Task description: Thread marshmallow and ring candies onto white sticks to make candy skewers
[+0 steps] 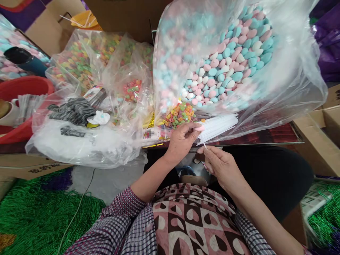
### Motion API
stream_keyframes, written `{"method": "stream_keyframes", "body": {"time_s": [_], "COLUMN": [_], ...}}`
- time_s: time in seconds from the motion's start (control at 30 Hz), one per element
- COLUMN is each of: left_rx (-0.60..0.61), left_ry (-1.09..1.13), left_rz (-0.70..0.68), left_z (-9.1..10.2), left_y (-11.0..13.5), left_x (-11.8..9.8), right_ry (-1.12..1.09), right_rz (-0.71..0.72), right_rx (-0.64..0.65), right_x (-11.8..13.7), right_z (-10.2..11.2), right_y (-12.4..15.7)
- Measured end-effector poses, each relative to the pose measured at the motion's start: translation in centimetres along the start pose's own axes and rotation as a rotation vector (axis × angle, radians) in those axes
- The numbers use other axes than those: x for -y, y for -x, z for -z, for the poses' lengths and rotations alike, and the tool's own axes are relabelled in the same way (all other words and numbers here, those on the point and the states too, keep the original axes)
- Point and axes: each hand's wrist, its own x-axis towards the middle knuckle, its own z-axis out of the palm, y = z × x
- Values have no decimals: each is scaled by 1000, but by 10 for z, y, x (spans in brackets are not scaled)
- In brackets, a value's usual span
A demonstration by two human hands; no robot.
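My left hand (pixel 182 139) is closed, pinching a pink heart-shaped candy (pixel 199 128) at its fingertips. My right hand (pixel 220 163) is closed on a thin white stick (pixel 203 142) whose tip meets that candy. A bundle of white sticks (pixel 219 125) lies just beyond my hands on the table edge. A pile of small colourful ring candies (pixel 180 115) sits right behind my left hand. Above it a big clear plastic bag (pixel 289 74) holds pink, blue and white heart candies (pixel 231 60).
More clear bags of colourful ring candies (pixel 87 58) stand at the back left, with a dark striped cloth (pixel 72 110) and a red basin (pixel 23 88). Cardboard boxes (pixel 322 138) sit at right. Green bead strands (pixel 39 212) lie at lower left and lower right.
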Motion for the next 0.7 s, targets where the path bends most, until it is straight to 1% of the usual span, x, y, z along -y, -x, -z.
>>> {"method": "stream_keyframes", "body": {"time_s": [0.1, 0.2, 0.27, 0.33, 0.37, 0.43, 0.5, 0.53, 0.57, 0.63, 0.7], "left_rx": [76, 169, 222, 244, 220, 95, -47, -70, -67, -19, 19], "left_ry": [-21, -43, -72, -130, -178, -338, -580, -717, -848, -1048, -1149], "left_rz": [-46, -85, -128, -169, -182, -195, -191, -173, -147, -114, -132], "left_z": [-5, -10, -9, -2, 4, 18, 31, 36, 40, 43, 43], "left_y": [5, 11, 14, 13, 10, 1, -13, -20, -27, -36, -40], "left_x": [-5, -4, -4, -6, -8, -11, -11, -10, -8, -2, 4], "right_ry": [-93, -150, -172, -178, -177, -171, -160, -152, -145, -133, -126], "right_rz": [-27, -44, -40, -8, 8, 27, 33, 39, 44, 43, 33], "right_rx": [-20, -32, -19, -23, -31, -50, -58, -60, -60, -56, -51], "right_x": [4, 5, 1, -4, -6, -8, -7, -6, -5, -3, -3], "right_z": [0, 1, 2, 5, 7, 11, 13, 12, 11, 6, 2], "right_y": [-4, -11, -16, -20, -21, -22, -21, -21, -20, -18, -17]}}
